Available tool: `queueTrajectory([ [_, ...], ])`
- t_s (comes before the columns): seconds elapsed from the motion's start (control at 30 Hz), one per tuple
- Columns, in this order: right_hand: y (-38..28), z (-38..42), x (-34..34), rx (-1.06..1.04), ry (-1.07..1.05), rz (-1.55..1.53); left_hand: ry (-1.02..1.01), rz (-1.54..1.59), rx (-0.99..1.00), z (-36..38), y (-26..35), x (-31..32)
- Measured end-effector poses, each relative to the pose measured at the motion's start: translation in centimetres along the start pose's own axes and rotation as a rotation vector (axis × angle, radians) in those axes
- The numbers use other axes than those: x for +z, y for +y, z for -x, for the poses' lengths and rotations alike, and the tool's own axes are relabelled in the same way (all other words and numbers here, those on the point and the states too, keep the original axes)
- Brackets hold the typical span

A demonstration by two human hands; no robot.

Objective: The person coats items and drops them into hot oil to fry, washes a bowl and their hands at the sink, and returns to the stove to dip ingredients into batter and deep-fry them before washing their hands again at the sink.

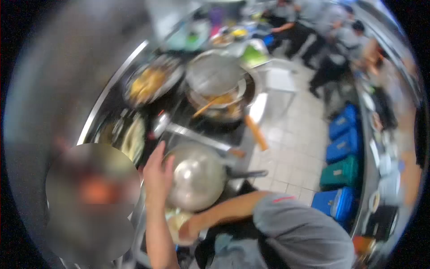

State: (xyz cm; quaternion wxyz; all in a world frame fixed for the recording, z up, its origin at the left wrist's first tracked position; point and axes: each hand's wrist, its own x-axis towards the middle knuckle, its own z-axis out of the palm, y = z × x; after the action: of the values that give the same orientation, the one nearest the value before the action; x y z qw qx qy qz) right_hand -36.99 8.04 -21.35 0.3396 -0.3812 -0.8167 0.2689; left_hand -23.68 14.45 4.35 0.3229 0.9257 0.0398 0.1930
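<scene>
The picture is blurred. My left hand (156, 172) is raised with its fingers loosely together against the left rim of a steel wok (197, 179); it grips nothing. The wok has a dark handle pointing right and stands on the stove. Just below the wok, my right hand (188, 231) reaches across from my grey sleeve. It appears closed on the edge of a pale bowl (175, 220) with light food in it.
Further along the stove stand a wok with a strainer and wooden handle (219, 101), a pan of yellow food (150, 83) and a ladle (162, 123). Blue and green crates (342, 148) line the tiled floor at right. Several people (322, 31) work at the back.
</scene>
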Motion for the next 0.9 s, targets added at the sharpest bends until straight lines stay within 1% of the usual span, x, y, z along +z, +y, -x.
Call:
queueTrajectory([
  [0.03, 7.0, 0.2, 7.0, -0.402, 0.444, 0.243, -0.038, 0.145, -0.079, -1.9, 0.9, 1.9],
  [0.07, 2.3, -0.1, 1.1, -0.069, 0.039, -0.014, -0.058, 0.064, 0.012, -3.8, 2.1, 3.4],
  [0.1, 1.6, -0.1, -0.5, 0.004, -0.023, -0.049, -0.067, 0.077, 0.056, -5.8, 3.7, 4.7],
  [0.17, 0.8, -0.1, -1.9, 0.044, -0.03, -0.058, 0.005, -0.306, 0.437, -8.5, 6.4, 6.7],
  [0.2, 0.7, -0.1, -2.4, 0.047, -0.024, -0.058, -0.057, -0.362, 0.451, -10.0, 6.9, 7.9],
  [0.23, 0.8, 0.0, -2.9, 0.051, -0.019, -0.057, -0.059, -0.362, 0.465, -10.9, 7.2, 8.7],
  [0.3, 1.1, -0.2, -4.0, 0.068, -0.009, -0.052, -0.259, -0.433, 0.298, -12.4, 7.6, 10.0],
  [0.33, 1.3, 0.0, -4.5, 0.077, 0.001, -0.048, -0.318, -0.429, 0.249, -12.9, 7.3, 10.5],
  [0.37, 1.4, 0.0, -5.0, 0.09, 0.002, -0.048, -0.321, -0.428, 0.259, -13.4, 7.0, 11.0],
  [0.43, 1.4, -0.2, -5.6, 0.102, 0.009, -0.049, -0.453, -0.544, 0.209, -13.7, 6.2, 11.9],
  [0.47, 1.4, -0.1, -5.8, 0.108, 0.013, -0.046, -0.38, -0.502, 0.254, -13.4, 5.4, 12.3],
  [0.6, 1.2, -0.1, -6.3, 0.12, 0.024, -0.055, -0.424, -0.532, 0.17, -13.4, 5.4, 12.4],
  [0.67, 0.8, 0.0, -6.2, 0.097, 0.035, -0.06, -0.396, -0.59, 0.153, -13.1, 5.0, 11.1],
  [0.7, 0.1, 0.3, -6.1, 0.077, 0.036, -0.057, -0.404, -0.541, 0.15, -13.1, 6.5, 9.5],
  [0.73, -0.4, 0.7, -6.0, 0.064, 0.048, -0.055, -0.329, -0.522, 0.187, -12.6, 7.5, 7.7],
  [0.8, -1.6, 1.1, -6.1, 0.051, 0.052, -0.05, -0.276, -0.562, 0.171, -11.5, 8.5, 3.9],
  [0.83, -2.2, 1.1, -6.2, 0.065, 0.038, -0.038, -0.232, -0.55, 0.162, -10.5, 8.4, 1.7],
  [0.87, -2.9, 1.1, -6.6, 0.106, -0.016, -0.021, -0.246, -0.574, 0.116, -9.6, 8.4, -0.9],
  [0.9, -3.5, 0.7, -7.4, 0.14, -0.077, 0.0, -0.214, -0.639, 0.082, -8.6, 8.7, -3.7],
])
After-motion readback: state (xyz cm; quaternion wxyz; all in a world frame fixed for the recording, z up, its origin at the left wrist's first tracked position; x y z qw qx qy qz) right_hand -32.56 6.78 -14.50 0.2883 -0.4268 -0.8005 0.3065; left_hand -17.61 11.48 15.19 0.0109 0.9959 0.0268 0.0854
